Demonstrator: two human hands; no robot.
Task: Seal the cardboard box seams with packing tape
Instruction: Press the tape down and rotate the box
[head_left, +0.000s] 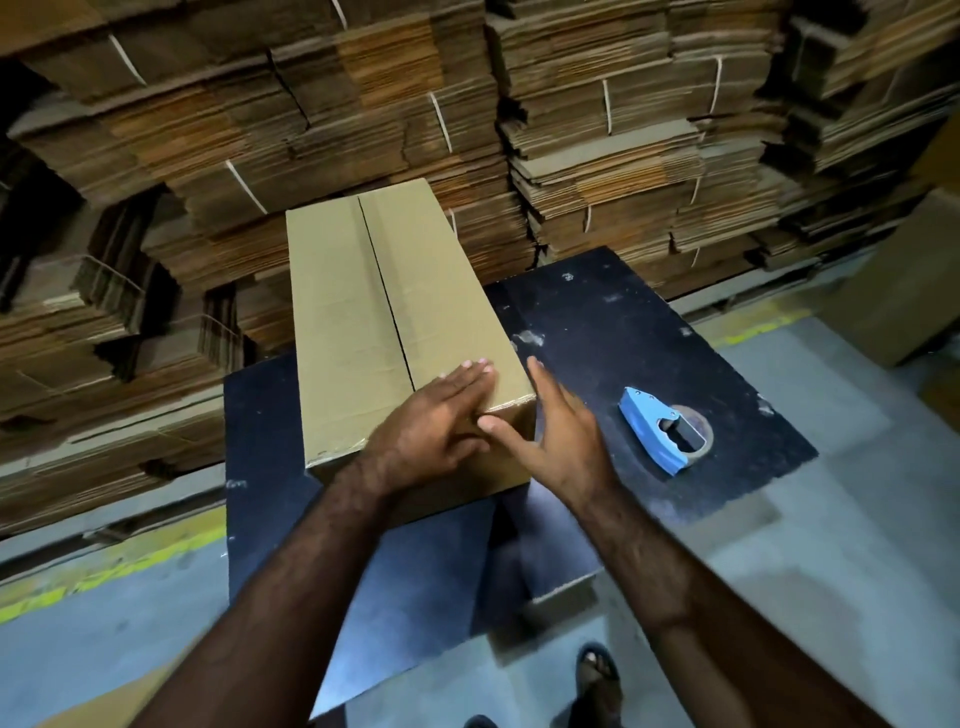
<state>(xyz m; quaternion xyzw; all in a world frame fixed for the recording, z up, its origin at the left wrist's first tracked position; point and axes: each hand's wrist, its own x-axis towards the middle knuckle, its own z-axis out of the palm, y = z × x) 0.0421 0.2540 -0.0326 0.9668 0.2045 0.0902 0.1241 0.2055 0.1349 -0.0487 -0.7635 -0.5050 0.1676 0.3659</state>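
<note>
A long tan cardboard box (363, 312) lies on a black table (623, 332), its top flaps meeting in a centre seam that runs away from me. My left hand (441, 415) lies flat with straight fingers on the box's near right top corner. My right hand (556, 431) is open beside the box's right edge, its thumb touching the near corner and its fingers spread and slightly blurred. A blue tape dispenser (660, 426) with a roll of brown tape lies on the table to the right, apart from both hands.
Tall bundles of flattened cardboard (519, 104) stand stacked behind the table. A brown carton (904, 291) sits at the far right. Grey floor with yellow lines (104, 571) surrounds the table. My sandalled foot (597, 670) shows below the table's front edge.
</note>
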